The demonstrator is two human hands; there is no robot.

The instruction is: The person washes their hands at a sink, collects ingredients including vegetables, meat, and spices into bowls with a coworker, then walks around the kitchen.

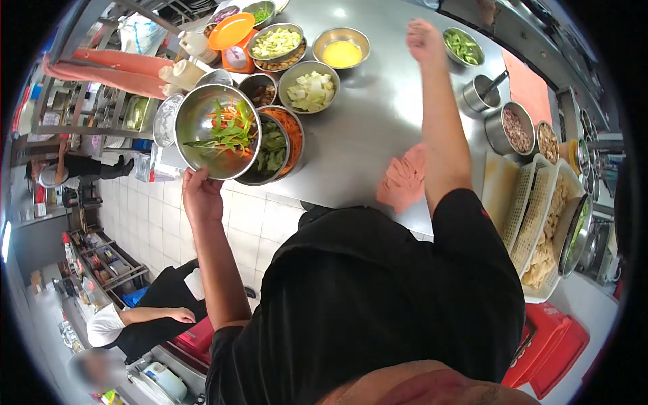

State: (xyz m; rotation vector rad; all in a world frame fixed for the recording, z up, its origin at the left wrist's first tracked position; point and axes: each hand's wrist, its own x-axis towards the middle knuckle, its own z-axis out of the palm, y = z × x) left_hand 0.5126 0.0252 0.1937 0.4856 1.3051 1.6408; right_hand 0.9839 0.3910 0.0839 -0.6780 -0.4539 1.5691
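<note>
Gripping the near rim of a stainless-steel bowl (192, 125) of mixed vegetables (229, 137), the left hand (202, 194) holds it at the left end of the steel table (368, 128), beside chopped leafy greens (272, 145). The right hand (426, 42), at far right, is near sliced green peppers (462, 46); its grip cannot be told.

A steel table (364, 145) spans the upper middle, its top catching white glare; pale square tiles cover the floor (145, 209) at left; a metal-framed rack (88, 129) stands at upper left, with a low, laden shelving unit (115, 263) below it in view; a white light (7, 241) glows at the left edge; a pale wall (586, 300) shows at lower right.
</note>
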